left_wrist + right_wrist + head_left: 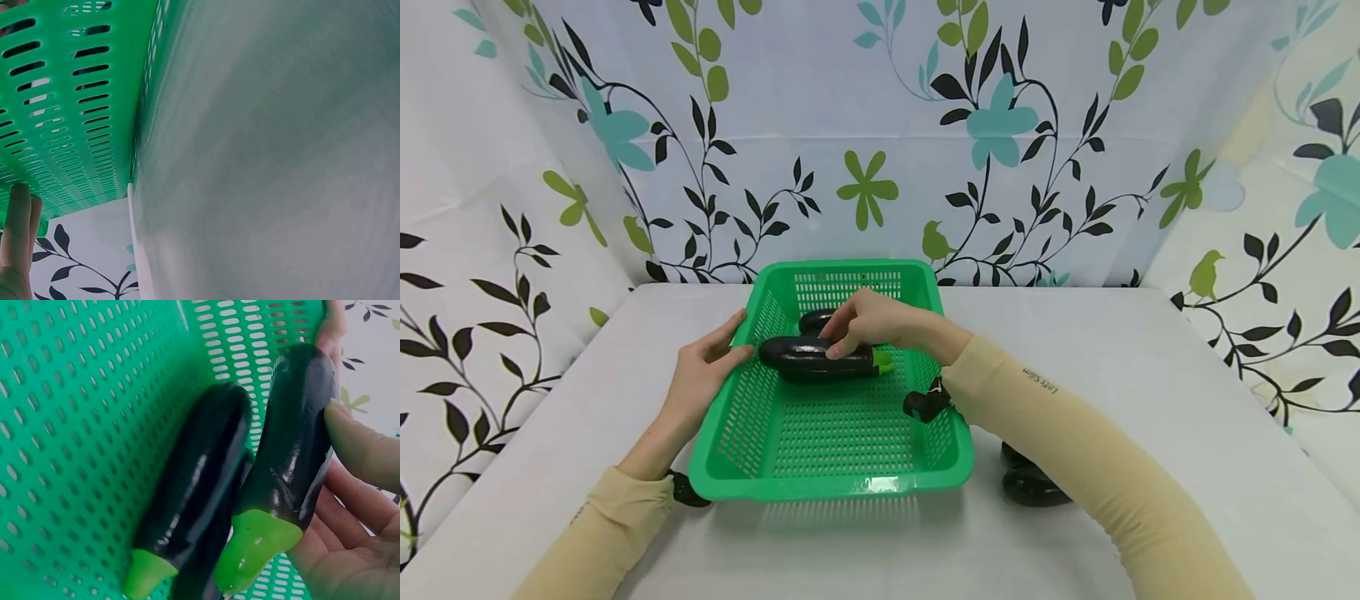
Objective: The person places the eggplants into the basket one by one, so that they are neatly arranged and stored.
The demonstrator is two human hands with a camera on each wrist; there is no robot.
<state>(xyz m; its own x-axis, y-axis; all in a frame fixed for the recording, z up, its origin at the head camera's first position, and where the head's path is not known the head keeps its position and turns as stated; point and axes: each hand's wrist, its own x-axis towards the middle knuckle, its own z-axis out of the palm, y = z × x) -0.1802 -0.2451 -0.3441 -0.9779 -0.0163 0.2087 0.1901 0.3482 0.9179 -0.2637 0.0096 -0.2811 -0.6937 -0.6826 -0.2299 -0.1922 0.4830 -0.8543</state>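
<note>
A green plastic basket point(831, 486) with slotted walls stands on the white table. Inside it, my right hand point(876, 321) grips a dark purple eggplant point(290, 431) with a bright green stem end, thumb on one side and fingers on the other. Beneath and beside that one lies a second eggplant point(194, 481) in the right wrist view, and another eggplant point(815, 322) shows farther back, partly hidden by the hand. My left hand point(703, 367) touches the basket's left side, its thumb at the rim; the left wrist view shows straight fingers point(17, 231) against the outer wall.
Two more dark eggplants point(1033, 485) lie on the table right of the basket, partly covered by my right sleeve point(1075, 433). A leaf-patterned curtain point(865, 150) hangs behind the table and along both sides. Black wrist straps point(927, 404) sit near the basket's edges.
</note>
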